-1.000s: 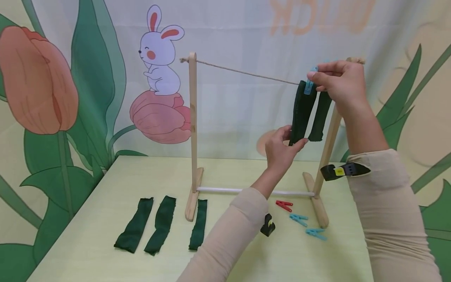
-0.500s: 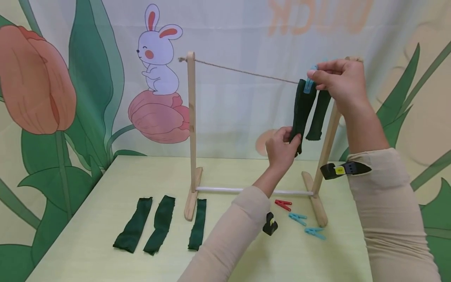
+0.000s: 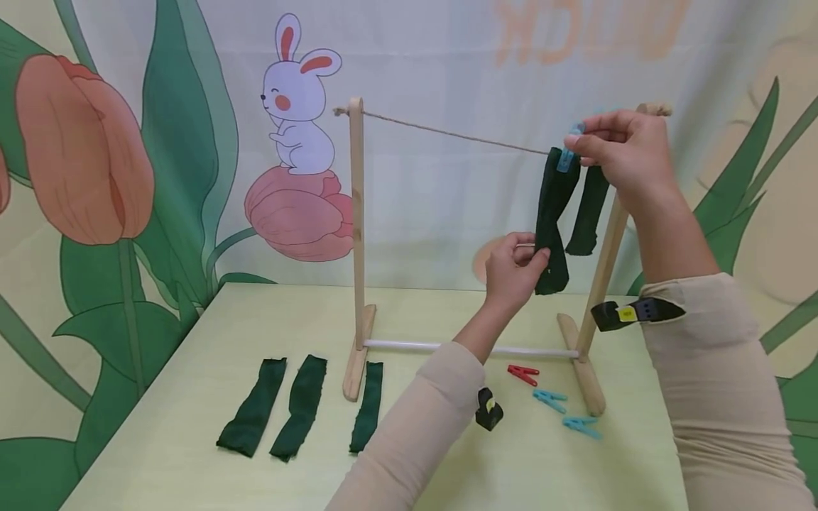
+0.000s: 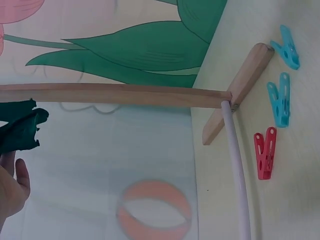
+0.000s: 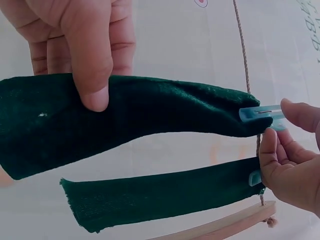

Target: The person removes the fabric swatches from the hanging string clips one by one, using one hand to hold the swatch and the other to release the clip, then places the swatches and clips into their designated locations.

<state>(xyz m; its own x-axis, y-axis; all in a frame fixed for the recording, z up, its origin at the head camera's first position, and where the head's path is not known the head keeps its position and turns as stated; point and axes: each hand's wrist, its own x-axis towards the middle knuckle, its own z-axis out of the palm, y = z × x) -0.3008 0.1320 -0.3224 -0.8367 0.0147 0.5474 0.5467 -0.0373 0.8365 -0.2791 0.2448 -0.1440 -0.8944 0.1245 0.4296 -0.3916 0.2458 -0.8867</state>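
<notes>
A dark green cloth strip hangs from the rope near its right end, folded narrow at the top. My right hand pinches a blue clothespin, whose jaws sit over the strip's upper end at the rope. Lower down, my left hand pinches the strip's edge, thumb in front and fingers behind; the cloth's lower end hangs past the thumb. Beside it, closer to the right post, a second green strip hangs from the rope under another blue clothespin.
A wooden stand with a left post, a right post and a white bottom bar carries the rope. One red clothespin and two blue clothespins lie by the right foot. Three green strips lie on the table's left part.
The strip's lower end now reaches further below my left hand and has turned broader toward the head view. My right hand stays at the clothespin. The head view has shifted slightly.
</notes>
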